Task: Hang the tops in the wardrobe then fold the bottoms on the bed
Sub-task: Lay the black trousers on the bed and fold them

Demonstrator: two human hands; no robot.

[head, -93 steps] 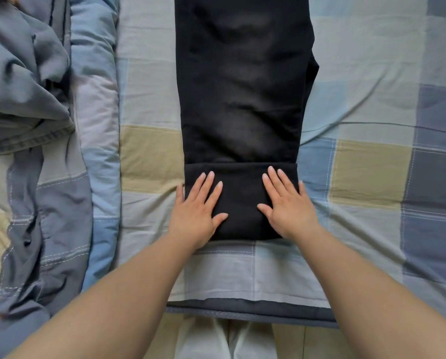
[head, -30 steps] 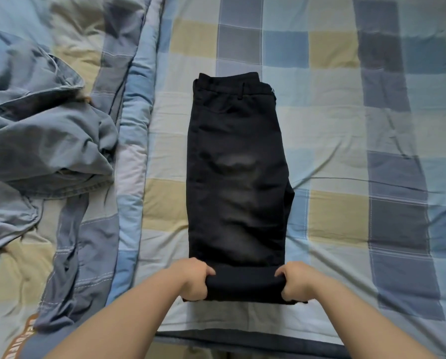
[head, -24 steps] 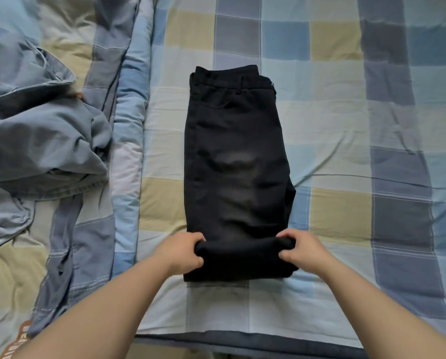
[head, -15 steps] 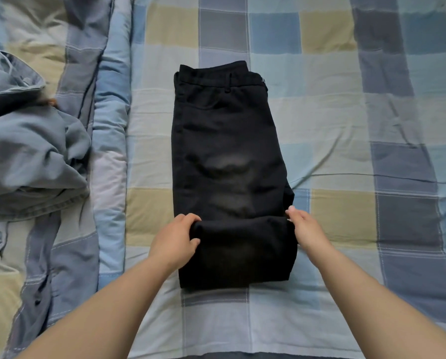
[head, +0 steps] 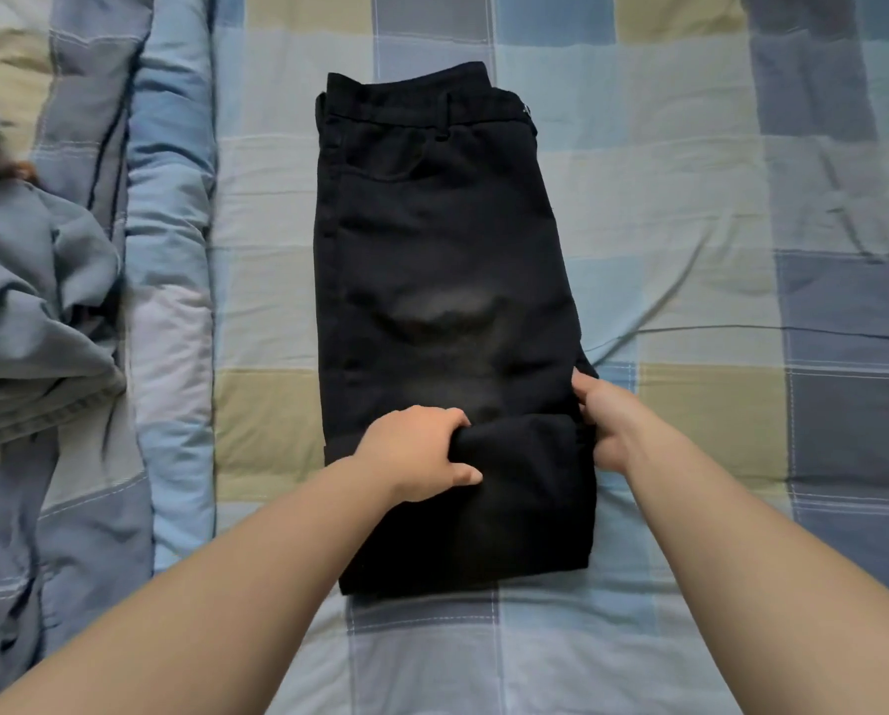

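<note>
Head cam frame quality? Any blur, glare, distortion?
Head view: soft even light, no glare; black trousers lose detail but for one pale sheen; grey garment at the left edge is smeared; forearms balloon toward the bottom corners, wide-angle stretch.

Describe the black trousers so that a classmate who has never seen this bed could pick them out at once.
Start from the checked sheet that covers the bed: the black trousers lie along its middle, waistband at the far end. The left hand and right hand grip their rolled-up near end. They are the only black garment; the crumpled blue-grey clothes lie off to the left.
</note>
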